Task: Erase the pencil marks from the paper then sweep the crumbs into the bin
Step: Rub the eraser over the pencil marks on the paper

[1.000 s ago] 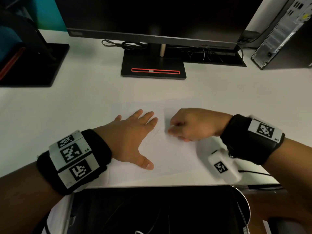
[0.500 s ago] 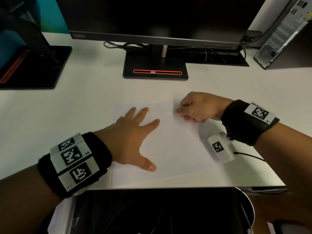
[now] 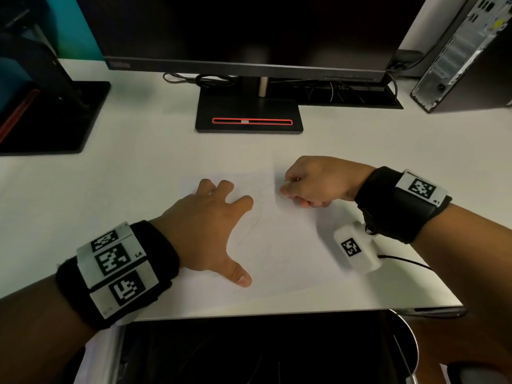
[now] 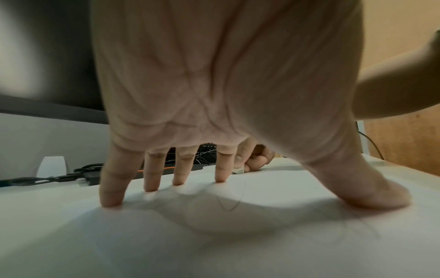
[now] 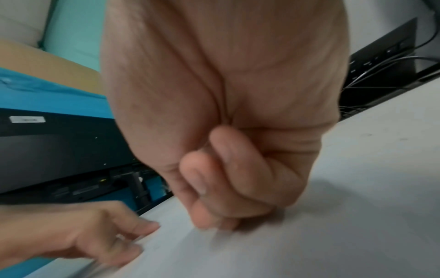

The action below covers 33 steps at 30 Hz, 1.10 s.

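Paper (image 3: 291, 245) lies flat on the white tabletop (image 3: 138, 167) near its front edge, faint pencil marks (image 3: 260, 200) curving across it; a sheet like this is probably light and limp, apt to slide or crease under rubbing, so it wants pinning down close beside the rubbed spot rather than lifting by an edge; the left hand (image 3: 210, 228) does that, fingers and thumb spread and pressed on the sheet; the right hand (image 3: 313, 184) is curled, pinching a small pale eraser (image 4: 238, 170) down against the paper's far part, just beside the left fingertips (image 4: 220, 176); the eraser looks small and soft, best held low between thumb and fingers; crumbs are too small to make out; a dark bin (image 3: 277, 350) sits below the front edge; behind stand a monitor (image 3: 243, 31) on its stand, cables (image 3: 199, 79), and a computer tower (image 3: 465, 51) at the right; the room is dim.
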### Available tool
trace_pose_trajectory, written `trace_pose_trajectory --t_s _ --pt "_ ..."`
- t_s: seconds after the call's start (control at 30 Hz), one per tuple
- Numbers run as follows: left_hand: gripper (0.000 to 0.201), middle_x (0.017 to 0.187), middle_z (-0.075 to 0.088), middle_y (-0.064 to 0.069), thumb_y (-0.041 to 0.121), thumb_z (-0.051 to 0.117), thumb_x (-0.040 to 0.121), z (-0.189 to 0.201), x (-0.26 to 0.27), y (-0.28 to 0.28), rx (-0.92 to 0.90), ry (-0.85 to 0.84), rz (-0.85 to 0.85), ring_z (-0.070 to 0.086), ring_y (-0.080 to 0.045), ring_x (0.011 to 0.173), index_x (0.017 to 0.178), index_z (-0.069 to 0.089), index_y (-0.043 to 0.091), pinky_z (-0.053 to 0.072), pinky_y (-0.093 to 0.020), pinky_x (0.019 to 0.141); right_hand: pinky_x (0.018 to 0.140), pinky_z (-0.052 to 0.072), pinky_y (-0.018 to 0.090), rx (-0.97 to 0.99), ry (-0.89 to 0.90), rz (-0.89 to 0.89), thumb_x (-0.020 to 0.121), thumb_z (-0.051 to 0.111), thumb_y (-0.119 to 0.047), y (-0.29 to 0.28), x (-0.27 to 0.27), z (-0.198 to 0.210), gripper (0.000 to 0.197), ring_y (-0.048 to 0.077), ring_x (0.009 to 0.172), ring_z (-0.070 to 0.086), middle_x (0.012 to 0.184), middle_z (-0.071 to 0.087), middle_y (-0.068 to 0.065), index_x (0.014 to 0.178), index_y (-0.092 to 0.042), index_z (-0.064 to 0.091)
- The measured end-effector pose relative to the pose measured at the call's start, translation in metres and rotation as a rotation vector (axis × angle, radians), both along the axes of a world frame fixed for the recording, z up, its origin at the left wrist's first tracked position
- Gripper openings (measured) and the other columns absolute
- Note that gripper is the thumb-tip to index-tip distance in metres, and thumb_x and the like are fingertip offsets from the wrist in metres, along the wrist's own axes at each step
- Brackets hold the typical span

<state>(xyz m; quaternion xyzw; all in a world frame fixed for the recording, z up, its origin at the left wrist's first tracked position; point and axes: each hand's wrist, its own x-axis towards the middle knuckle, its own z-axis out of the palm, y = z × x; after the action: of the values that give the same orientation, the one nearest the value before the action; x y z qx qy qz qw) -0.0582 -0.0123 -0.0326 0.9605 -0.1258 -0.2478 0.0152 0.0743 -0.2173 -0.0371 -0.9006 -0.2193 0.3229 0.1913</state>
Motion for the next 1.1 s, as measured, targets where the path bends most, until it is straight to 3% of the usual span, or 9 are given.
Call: trace_pose_trajectory --t_s 0.13,0.3,0.43,0.6,0.77,0.9,1.1 --pt "0.121 0.151 0.020 -0.006 0.088 0.069 0.052 -0.003 0.002 -0.002 0.013 0.019 0.002 0.018 -0.032 0.138 0.146 0.020 0.031 0.038 -0.046 0.108 0.044 0.040 0.024 0.029 0.010 -0.097 0.097 0.059 -0.027 -0.002 0.010 0.004 0.029 0.018 0.051 0.047 0.062 0.062 0.003 0.074 -0.009 0.065" --pt "0.121 0.153 0.012 -0.005 0.087 0.070 0.054 -0.006 0.004 -0.002 0.017 0.037 0.011 0.013 -0.033 0.139 0.146 0.017 0.030 0.032 -0.046 0.111 0.045 0.041 0.025 0.023 0.041 0.015 0.098 0.057 -0.027 0.009 0.000 0.000 0.031 0.016 0.047 0.046 0.062 0.063 0.003 0.073 -0.008 0.063" --pt "0.122 0.157 0.004 -0.005 0.086 0.069 0.055 -0.006 0.003 -0.002 0.016 0.054 0.012 0.008 -0.033 0.142 0.148 0.014 0.030 0.028 -0.046 0.114 0.044 0.041 0.024 0.026 -0.012 -0.074 0.096 0.059 -0.027 0.007 0.013 0.005 0.032 0.018 0.049 0.047 0.062 0.063 0.004 0.070 -0.010 0.064" --pt "0.123 0.159 -0.001 -0.007 0.087 0.068 0.055 -0.008 0.004 -0.001 0.023 0.058 0.010 0.005 -0.035 0.143 0.148 0.012 0.030 0.025 -0.048 0.116 0.044 0.043 0.022 -0.016 0.017 0.090 0.098 0.057 -0.030 0.019 0.000 0.002 0.033 0.013 0.046 0.048 0.061 0.063 0.000 0.071 -0.011 0.063" --pt "0.123 0.160 -0.003 -0.008 0.088 0.068 0.055 -0.010 0.004 -0.001 0.027 0.058 0.015 0.003 -0.036 0.144 0.147 0.011 0.030 0.023 -0.049 0.117 0.046 0.042 0.025 0.013 -0.029 -0.004 0.097 0.058 -0.027 0.019 0.010 0.006 0.032 0.018 0.048 0.046 0.063 0.064 0.004 0.069 -0.011 0.061" --pt "0.122 0.161 -0.006 -0.006 0.087 0.068 0.056 -0.012 0.002 0.000 0.002 0.039 0.024 0.002 -0.035 0.145 0.148 0.012 0.030 0.022 -0.048 0.117 0.046 0.042 0.025 -0.004 -0.029 0.085 0.097 0.056 -0.028 0.024 0.002 0.002 0.032 0.019 0.049 0.046 0.062 0.063 0.003 0.070 -0.011 0.060" --pt "0.126 0.164 -0.020 -0.005 0.086 0.069 0.057 -0.011 0.002 0.000 -0.022 0.087 0.042 -0.013 -0.037 0.149 0.150 0.005 0.031 0.012 -0.055 0.121 0.046 0.042 0.025 -0.013 -0.043 0.026 0.097 0.057 -0.028 0.021 0.009 0.006 0.031 0.017 0.049 0.047 0.064 0.064 0.004 0.072 -0.010 0.063"
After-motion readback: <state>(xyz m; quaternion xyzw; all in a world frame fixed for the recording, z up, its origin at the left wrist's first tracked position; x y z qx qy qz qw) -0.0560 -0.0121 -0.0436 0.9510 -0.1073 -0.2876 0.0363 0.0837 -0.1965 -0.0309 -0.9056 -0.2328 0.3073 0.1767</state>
